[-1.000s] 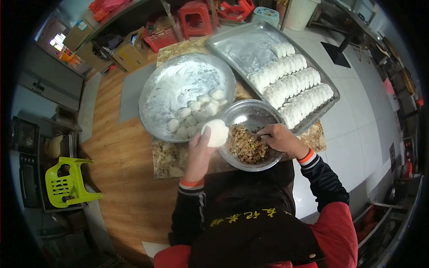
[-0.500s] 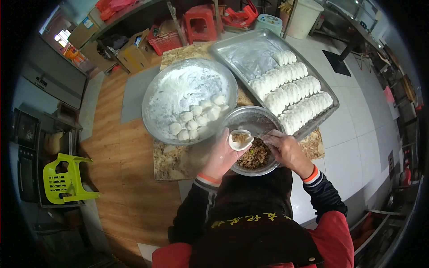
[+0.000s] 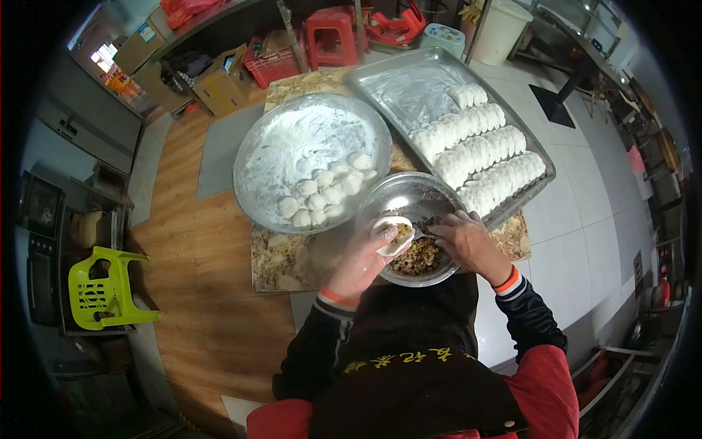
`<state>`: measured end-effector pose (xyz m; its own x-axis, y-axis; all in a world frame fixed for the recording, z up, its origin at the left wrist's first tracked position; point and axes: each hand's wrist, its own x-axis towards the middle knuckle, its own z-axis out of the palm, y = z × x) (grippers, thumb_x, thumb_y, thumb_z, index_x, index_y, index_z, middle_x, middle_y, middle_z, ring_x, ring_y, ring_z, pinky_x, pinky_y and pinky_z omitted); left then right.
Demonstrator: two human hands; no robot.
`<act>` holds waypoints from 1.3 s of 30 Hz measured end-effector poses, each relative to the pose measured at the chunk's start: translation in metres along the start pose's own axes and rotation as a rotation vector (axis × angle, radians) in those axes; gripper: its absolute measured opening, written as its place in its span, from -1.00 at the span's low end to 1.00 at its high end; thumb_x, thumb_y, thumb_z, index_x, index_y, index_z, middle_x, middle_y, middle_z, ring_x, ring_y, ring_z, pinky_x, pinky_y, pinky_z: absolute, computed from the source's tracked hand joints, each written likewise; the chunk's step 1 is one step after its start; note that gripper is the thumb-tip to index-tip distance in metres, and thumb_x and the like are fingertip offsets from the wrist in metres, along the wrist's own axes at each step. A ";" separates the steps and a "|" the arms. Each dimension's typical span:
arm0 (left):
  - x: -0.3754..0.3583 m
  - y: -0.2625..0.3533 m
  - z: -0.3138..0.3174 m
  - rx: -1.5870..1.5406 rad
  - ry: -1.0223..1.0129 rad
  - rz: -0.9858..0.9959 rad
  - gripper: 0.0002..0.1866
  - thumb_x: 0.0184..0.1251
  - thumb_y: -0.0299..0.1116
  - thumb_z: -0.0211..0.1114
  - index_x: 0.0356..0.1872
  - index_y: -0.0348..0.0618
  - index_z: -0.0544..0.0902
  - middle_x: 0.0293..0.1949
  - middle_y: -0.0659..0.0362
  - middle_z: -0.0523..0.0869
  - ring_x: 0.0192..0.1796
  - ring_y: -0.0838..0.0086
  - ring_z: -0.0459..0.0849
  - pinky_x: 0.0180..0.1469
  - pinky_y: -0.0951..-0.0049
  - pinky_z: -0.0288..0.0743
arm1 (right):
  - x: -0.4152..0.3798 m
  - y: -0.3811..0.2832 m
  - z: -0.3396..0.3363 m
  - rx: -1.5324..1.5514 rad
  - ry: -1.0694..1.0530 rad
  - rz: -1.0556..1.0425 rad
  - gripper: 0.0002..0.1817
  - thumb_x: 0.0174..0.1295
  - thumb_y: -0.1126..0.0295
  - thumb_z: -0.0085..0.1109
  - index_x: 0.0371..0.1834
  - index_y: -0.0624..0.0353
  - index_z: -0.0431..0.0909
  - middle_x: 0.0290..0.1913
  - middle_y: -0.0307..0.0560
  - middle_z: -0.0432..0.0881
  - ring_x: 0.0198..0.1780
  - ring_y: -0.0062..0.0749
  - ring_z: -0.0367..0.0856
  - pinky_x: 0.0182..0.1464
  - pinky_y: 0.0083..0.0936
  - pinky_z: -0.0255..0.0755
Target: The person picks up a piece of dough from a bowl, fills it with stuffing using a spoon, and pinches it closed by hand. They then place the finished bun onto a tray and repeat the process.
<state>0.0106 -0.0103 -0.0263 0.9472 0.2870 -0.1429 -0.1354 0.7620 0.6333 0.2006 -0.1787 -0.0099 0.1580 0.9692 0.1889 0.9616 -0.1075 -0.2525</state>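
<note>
A cupped white dough wrapper [image 3: 386, 221] with brown filling inside rests in my left hand [image 3: 355, 263], whose fingers curl around it. My right hand [image 3: 472, 245] grips a small metal spoon [image 3: 422, 235], its tip close to the wrapper's open side; the handle is mostly hidden by the fingers. Under both hands stands a metal bowl [image 3: 387, 192] with minced brown filling [image 3: 418, 261] in it. Beyond my left hand, a wide floured metal basin [image 3: 281, 139] holds several round dough pieces [image 3: 333, 194]. A metal tray [image 3: 409, 88] to the right carries rows of white dumplings [image 3: 479, 150].
Everything stands on a stone-patterned table [image 3: 281, 267]. A green plastic chair [image 3: 106, 289] is on the left. Behind the table are a red stool [image 3: 330, 36], a red basket [image 3: 274, 64], a cardboard box [image 3: 221, 86] and a white bucket [image 3: 501, 33].
The wrapper has tilted in my left hand and more filling shows in it. My right hand has turned slightly, and the spoon now shows near the wrapper.
</note>
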 end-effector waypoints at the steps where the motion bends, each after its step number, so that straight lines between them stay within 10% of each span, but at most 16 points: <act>1: 0.000 0.001 0.001 -0.009 0.010 0.002 -0.59 0.55 -0.34 0.15 0.30 -0.33 0.45 0.24 0.02 0.58 0.37 0.27 0.51 0.45 0.20 0.35 | 0.006 -0.008 -0.006 0.074 0.046 -0.013 -0.65 0.12 0.44 0.27 0.03 0.02 0.68 -0.12 -0.08 0.61 -0.02 -0.14 0.55 0.00 -0.19 0.39; 15: -0.001 0.004 0.008 -0.002 0.017 -0.005 -0.62 0.50 -0.50 0.11 0.28 -0.36 0.45 0.21 0.01 0.58 0.28 0.31 0.57 0.38 0.16 0.46 | 0.029 -0.015 -0.008 0.608 0.045 0.019 -0.48 0.09 0.53 0.41 0.18 0.19 0.58 0.08 0.15 0.61 0.15 0.12 0.58 0.18 -0.17 0.46; 39: 0.003 0.003 0.009 0.064 -0.045 -0.091 -0.63 0.51 -0.47 0.09 0.25 -0.43 0.48 0.20 -0.03 0.61 0.24 0.23 0.62 0.38 0.23 0.46 | 0.034 -0.007 -0.018 0.528 0.008 -0.202 -0.71 0.22 0.51 0.26 0.02 0.30 0.60 0.06 0.13 0.58 0.09 0.11 0.56 0.14 -0.18 0.48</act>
<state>0.0155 -0.0124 -0.0173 0.9669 0.1914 -0.1685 -0.0313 0.7448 0.6665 0.2035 -0.1493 0.0151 -0.0138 0.9572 0.2891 0.7302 0.2071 -0.6511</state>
